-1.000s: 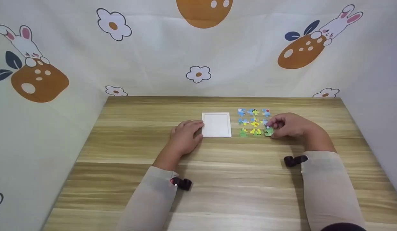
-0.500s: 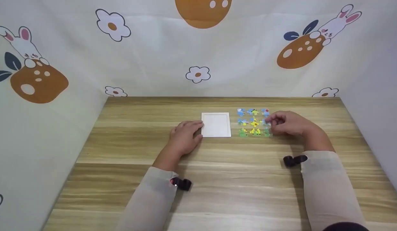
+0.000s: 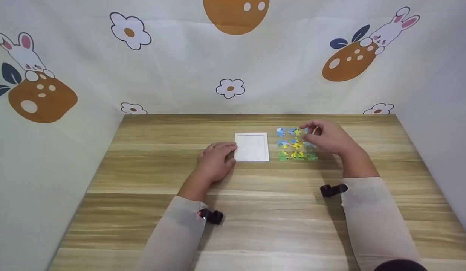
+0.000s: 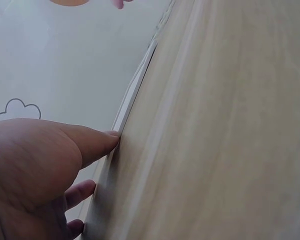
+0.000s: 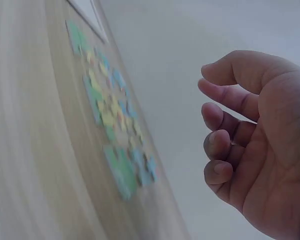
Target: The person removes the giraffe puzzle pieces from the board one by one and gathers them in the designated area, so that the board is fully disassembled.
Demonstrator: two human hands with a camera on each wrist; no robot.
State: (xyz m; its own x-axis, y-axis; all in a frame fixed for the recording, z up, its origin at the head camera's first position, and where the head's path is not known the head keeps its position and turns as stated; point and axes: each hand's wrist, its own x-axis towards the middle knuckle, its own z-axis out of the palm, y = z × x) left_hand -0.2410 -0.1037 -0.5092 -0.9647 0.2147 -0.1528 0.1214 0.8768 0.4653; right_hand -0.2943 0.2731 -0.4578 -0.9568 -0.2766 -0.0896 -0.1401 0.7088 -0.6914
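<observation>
A square white puzzle tray (image 3: 251, 147) with a raised rim lies flat on the table. My left hand (image 3: 214, 162) rests at its left side, thumb and fingertips touching the edge; the left wrist view shows the thumb (image 4: 97, 143) against that thin side. Several jigsaw pieces (image 3: 297, 145) in blue, yellow and green lie apart in rows right of the tray. Over their right-hand column hovers my right hand (image 3: 328, 137), hiding the upper right piece. Seen from the right wrist, its fingers (image 5: 217, 117) curl loosely with nothing between them, raised away from the blurred pieces.
The wood-grain table (image 3: 263, 222) runs back to a pale curtain (image 3: 180, 64) printed with flowers and rabbits. A small black camera (image 3: 211, 216) sits on the left sleeve and another camera (image 3: 332, 190) on the right.
My right hand has lifted off the lower right green piece and moved up and left toward the top row, uncovering that piece. The left hand keeps its place at the tray.
</observation>
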